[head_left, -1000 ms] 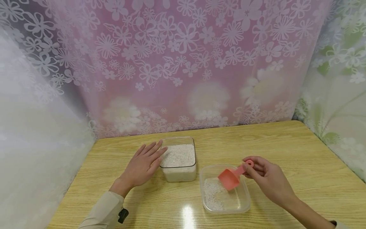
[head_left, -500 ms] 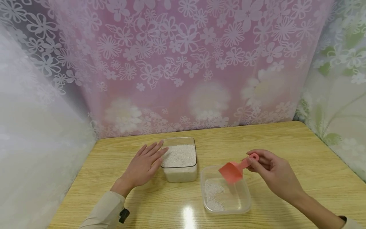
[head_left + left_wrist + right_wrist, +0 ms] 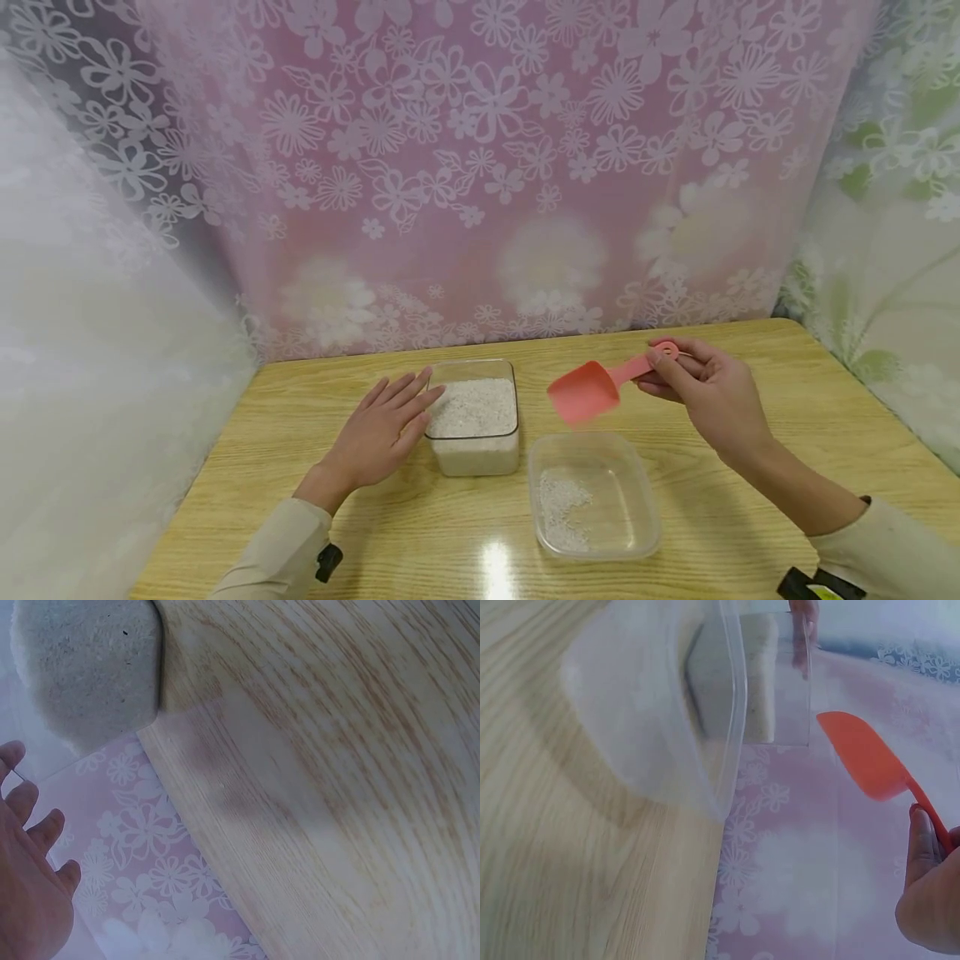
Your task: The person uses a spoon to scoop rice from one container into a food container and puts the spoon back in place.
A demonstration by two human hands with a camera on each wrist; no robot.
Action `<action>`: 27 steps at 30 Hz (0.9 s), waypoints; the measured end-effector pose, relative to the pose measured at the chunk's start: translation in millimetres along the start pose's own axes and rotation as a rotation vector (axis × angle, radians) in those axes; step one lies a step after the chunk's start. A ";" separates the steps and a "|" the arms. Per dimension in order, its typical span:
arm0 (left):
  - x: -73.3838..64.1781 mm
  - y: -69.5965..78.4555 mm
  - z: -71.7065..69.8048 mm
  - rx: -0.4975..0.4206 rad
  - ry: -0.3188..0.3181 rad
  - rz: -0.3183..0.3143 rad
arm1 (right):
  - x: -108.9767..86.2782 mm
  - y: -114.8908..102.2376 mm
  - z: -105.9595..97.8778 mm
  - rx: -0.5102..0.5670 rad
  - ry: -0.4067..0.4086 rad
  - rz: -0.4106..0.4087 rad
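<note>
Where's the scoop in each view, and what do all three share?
Head: the scoop is right of centre, below the middle, in the right hand.
Left wrist: not in it.
Right wrist: right side, about mid-height.
Shared landmark: the box of white grains.

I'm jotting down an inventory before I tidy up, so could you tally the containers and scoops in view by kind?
Dark-rimmed clear container, holding plenty of white grains: 1
Pale-rimmed clear container, holding a smaller patch of grains: 1
Coral-pink scoop, held in the right hand: 1
Total: 3
</note>
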State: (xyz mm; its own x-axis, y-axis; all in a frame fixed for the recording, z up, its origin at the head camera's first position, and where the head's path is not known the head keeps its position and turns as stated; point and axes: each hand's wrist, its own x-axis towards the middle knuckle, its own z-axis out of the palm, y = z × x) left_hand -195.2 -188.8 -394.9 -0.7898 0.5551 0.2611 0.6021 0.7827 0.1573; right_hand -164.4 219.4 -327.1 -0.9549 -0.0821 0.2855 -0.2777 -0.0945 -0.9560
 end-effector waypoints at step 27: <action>-0.6 0.3 -0.3 -0.004 -0.004 -0.011 | 45.4 26.0 70.0 -0.077 -0.054 0.010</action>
State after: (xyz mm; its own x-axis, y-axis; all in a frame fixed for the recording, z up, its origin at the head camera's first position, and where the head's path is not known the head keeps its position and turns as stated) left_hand -194.6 -189.0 -394.7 -0.7967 0.5478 0.2554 0.5941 0.7874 0.1642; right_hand -207.5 143.8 -334.3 -0.9510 -0.1362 0.2775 -0.2778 -0.0170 -0.9605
